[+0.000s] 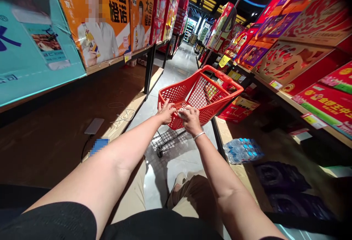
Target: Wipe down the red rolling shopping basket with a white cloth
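Observation:
A red plastic shopping cart (188,75) with perforated sides stands in the aisle in front of me, its near end towards me. My left hand (165,112) lies at the cart's near rim, fingers spread and stretched out over the edge. Beside it, my right hand (192,118) has its fingers bent around a small crumpled whitish cloth (181,113) at the same rim. A pale bracelet (199,136) circles my right wrist. Below the basket, one caster wheel (160,151) shows on the tiled floor.
Boxed drinks (118,16) line the left shelf; red and gold gift boxes (294,66) fill the right one. Low on the right lies a shrink-wrapped pack of water bottles (243,150). A white power bank (94,126) and thin cable lie on the lower left shelf. The aisle runs ahead.

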Motion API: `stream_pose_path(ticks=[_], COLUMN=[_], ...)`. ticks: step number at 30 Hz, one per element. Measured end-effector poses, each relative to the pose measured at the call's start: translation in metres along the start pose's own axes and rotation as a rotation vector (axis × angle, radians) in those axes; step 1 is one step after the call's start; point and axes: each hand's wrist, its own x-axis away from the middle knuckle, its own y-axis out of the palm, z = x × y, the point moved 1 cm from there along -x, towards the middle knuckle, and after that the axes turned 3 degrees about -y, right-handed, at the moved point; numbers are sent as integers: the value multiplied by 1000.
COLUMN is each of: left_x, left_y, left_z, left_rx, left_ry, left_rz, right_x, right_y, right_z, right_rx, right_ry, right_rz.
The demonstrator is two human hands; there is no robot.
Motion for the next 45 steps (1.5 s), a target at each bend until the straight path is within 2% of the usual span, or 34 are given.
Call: stream_pose_path(ticks=[5,9,11,14,17,19,21,24,26,30,33,36,38,40,42,45], left_x=[7,10,9,6,3,1,0,-2,-3,-7,-9,-11,-11,-10,-10,-12], left_y=[4,2,-2,-6,-5,-3,-3,-5,-7,-10,-9,-6,-4,-4,-3,-2], left_z=[18,22,20,15,11,9,7,1,-4,-18,-29,-38,-43,-46,-49,-53], left_rx=[27,76,65,33,1,-7,-6,-4,-14,-31,-30,-4,30,61,77,83], left_ry=[116,95,101,149,203,214,206,206,215,238,244,227,212,198,193,193], left_rz=[76,61,42,36,32,29,33,44,54,91,132,165,184,202,208,212], right_x=[-8,-16,-19,-25,-30,-30,-26,-16,-14,-22,-20,-2,15,33,46,52], right_y=[1,-16,-30,-50,-53,-43,-25,-3,2,-1,15,52,81,104,119,120], right_z=[7,35,59,99,117,108,85,42,23,17,20,16,9,2,-2,2], right_rx=[-26,43,119,190,158,104,45,-85,-178,-205,-169,-112,-80,-72,-77,-83], right_ry=[-98,-152,-93,76,203,218,180,37,-70,-117,-105,-11,47,42,17,-1], right_rz=[-100,-132,-99,-10,91,137,160,159,163,313,338,276,164,17,-80,-112])
